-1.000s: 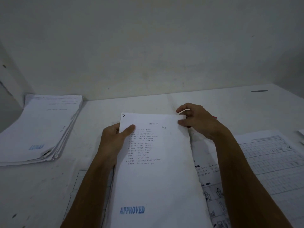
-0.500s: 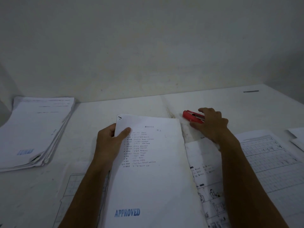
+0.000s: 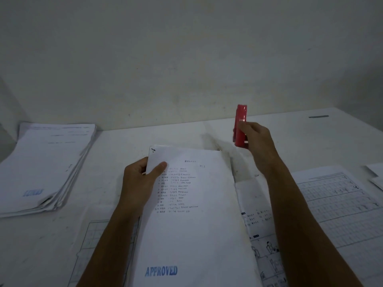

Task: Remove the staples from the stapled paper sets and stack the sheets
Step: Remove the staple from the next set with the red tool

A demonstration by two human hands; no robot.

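One set [image 3: 192,204] pinched by left hand [image 3: 138,183] — right hand [image 3: 257,141] grips red remover [image 3: 240,125], lifted; next, judged: bring it to staple [image 3: 153,150].

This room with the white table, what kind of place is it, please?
Probably an office or school paperwork desk: a paper pile lies at the left, the left hand holds a set stamped APPROVED, and printed worksheets lie at the right.

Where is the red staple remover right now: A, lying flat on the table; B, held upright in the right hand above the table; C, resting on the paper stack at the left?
B: the right hand grips the red staple remover, lifted and standing upright off the table.
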